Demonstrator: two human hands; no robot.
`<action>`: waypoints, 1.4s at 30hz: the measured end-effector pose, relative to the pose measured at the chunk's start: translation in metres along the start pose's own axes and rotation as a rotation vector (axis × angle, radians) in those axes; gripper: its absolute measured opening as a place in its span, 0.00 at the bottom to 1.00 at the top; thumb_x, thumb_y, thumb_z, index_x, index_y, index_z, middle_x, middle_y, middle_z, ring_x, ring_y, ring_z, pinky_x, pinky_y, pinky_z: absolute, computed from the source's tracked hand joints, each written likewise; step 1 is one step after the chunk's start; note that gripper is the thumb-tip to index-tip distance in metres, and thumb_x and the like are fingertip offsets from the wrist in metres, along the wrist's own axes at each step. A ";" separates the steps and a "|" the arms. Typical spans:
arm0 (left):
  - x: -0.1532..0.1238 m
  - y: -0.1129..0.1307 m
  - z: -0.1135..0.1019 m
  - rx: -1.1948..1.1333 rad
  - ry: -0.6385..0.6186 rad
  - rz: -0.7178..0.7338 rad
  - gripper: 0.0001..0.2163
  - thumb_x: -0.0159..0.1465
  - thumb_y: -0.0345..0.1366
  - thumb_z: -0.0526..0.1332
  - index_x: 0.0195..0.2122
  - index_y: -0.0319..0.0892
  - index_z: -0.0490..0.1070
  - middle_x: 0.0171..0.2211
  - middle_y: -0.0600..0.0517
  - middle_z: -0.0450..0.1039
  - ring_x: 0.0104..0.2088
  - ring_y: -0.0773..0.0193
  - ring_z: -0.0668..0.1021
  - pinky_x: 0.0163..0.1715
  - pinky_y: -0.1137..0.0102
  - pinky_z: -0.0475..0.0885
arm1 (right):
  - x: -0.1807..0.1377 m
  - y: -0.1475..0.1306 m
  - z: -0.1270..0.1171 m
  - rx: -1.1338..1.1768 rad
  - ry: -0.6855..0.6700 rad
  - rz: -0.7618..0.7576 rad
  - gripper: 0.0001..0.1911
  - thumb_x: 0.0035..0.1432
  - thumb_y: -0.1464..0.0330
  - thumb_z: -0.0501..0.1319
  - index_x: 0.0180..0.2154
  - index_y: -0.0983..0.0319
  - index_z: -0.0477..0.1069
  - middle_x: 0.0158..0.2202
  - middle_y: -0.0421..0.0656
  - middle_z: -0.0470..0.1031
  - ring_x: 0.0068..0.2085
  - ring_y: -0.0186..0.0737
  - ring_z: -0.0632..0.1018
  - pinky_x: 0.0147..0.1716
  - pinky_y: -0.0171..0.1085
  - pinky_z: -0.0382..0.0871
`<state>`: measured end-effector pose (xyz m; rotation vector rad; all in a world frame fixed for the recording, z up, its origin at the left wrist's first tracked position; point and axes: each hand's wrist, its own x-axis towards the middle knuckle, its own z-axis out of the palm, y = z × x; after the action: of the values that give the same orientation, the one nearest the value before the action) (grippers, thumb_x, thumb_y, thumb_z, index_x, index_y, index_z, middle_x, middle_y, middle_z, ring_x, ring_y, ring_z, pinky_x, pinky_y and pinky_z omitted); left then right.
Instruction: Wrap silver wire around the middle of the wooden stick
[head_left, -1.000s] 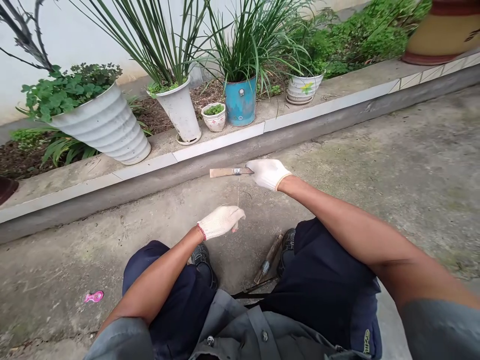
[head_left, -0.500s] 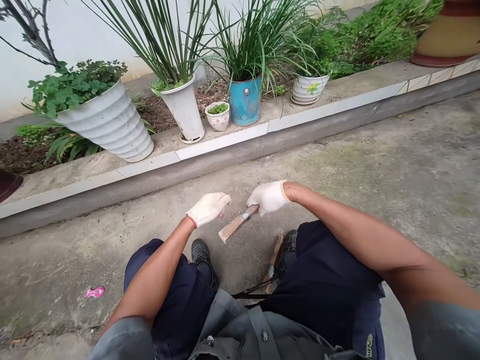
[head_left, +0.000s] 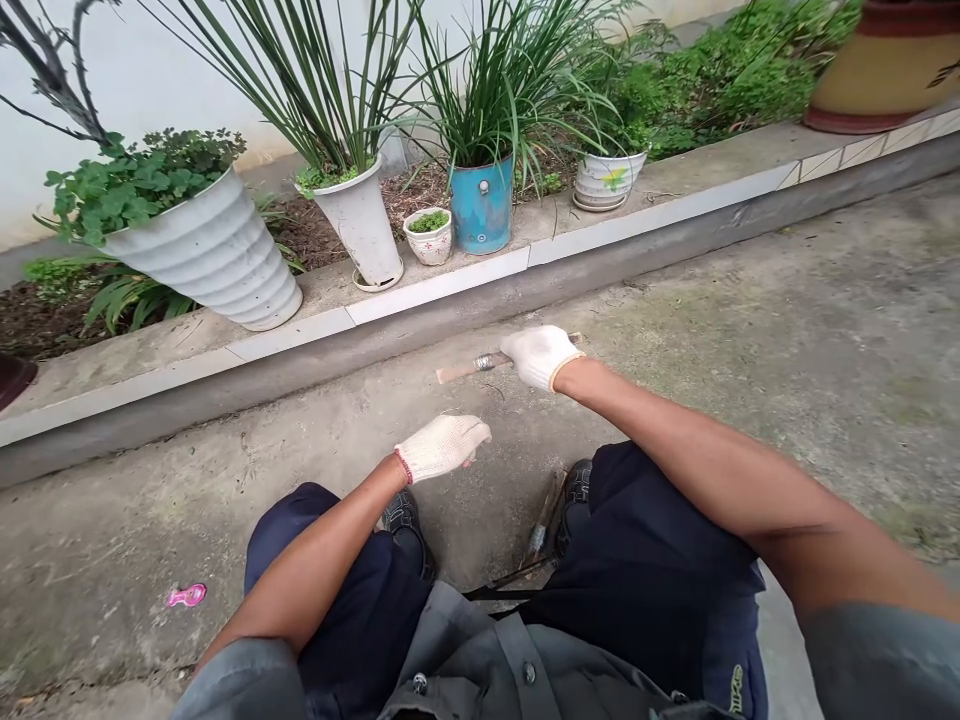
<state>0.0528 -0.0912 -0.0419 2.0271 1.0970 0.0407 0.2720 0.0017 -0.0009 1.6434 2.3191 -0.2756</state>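
My right hand [head_left: 538,354], in a white knit glove, is closed round one end of a short wooden stick [head_left: 459,371] that has wire wound round its middle. The stick points left, held out over the concrete ground. My left hand [head_left: 441,445], also gloved, is closed lower down and nearer to me; a thin wire seems to run from it up to the stick, but it is too fine to see clearly. Between my shoes another wooden stick [head_left: 541,522] with a metal band lies on the ground.
A raised tiled curb [head_left: 420,290] runs across ahead, carrying a big ribbed white pot [head_left: 214,255], a tall white pot [head_left: 362,222], a small bowl pot [head_left: 430,237], a blue pot [head_left: 481,206] and a painted pot [head_left: 604,178]. A pink scrap [head_left: 187,596] lies at left.
My right hand has swung the stick back up and away from me, levelling it out. My left hand has dropped lower and moved slightly right.
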 end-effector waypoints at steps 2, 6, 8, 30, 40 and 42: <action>-0.003 0.000 -0.008 0.016 0.026 -0.026 0.20 0.75 0.46 0.46 0.40 0.44 0.75 0.25 0.55 0.74 0.26 0.64 0.77 0.31 0.71 0.68 | -0.006 -0.010 0.004 -0.095 -0.054 -0.006 0.16 0.57 0.75 0.63 0.47 0.67 0.80 0.44 0.60 0.82 0.49 0.57 0.81 0.46 0.47 0.70; -0.007 -0.005 -0.031 0.118 0.137 -0.078 0.19 0.74 0.45 0.47 0.39 0.44 0.76 0.32 0.52 0.77 0.27 0.64 0.77 0.32 0.70 0.68 | -0.019 -0.024 0.008 -0.218 -0.240 -0.197 0.17 0.55 0.78 0.62 0.46 0.66 0.81 0.44 0.59 0.82 0.48 0.56 0.81 0.45 0.47 0.70; -0.008 -0.011 -0.041 0.192 0.188 -0.094 0.18 0.74 0.43 0.47 0.39 0.43 0.76 0.34 0.51 0.77 0.29 0.63 0.77 0.33 0.70 0.68 | -0.023 -0.024 0.009 -0.211 -0.273 -0.308 0.18 0.52 0.78 0.63 0.45 0.62 0.81 0.42 0.54 0.82 0.44 0.52 0.82 0.41 0.44 0.69; -0.007 0.005 -0.004 -0.116 -0.051 0.045 0.21 0.75 0.48 0.45 0.42 0.43 0.74 0.22 0.56 0.73 0.26 0.65 0.78 0.32 0.72 0.71 | 0.000 0.001 0.003 -0.042 0.084 -0.006 0.14 0.57 0.75 0.62 0.46 0.65 0.80 0.41 0.59 0.82 0.43 0.53 0.81 0.41 0.43 0.68; -0.007 -0.018 -0.042 -0.053 0.203 -0.157 0.18 0.72 0.46 0.49 0.38 0.43 0.75 0.22 0.56 0.73 0.25 0.63 0.79 0.30 0.71 0.69 | -0.027 -0.011 0.011 -0.125 -0.268 -0.530 0.13 0.53 0.73 0.62 0.41 0.59 0.79 0.36 0.46 0.81 0.35 0.42 0.78 0.33 0.37 0.62; -0.004 -0.021 -0.038 -0.133 0.206 -0.140 0.18 0.72 0.47 0.51 0.36 0.43 0.74 0.21 0.55 0.72 0.25 0.61 0.79 0.31 0.70 0.70 | -0.031 -0.007 0.004 0.023 -0.234 -0.585 0.10 0.56 0.68 0.61 0.39 0.58 0.78 0.33 0.42 0.80 0.31 0.38 0.75 0.30 0.36 0.59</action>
<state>0.0216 -0.0640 -0.0292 1.8537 1.3264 0.2488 0.2751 -0.0294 0.0056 0.8444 2.5534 -0.5787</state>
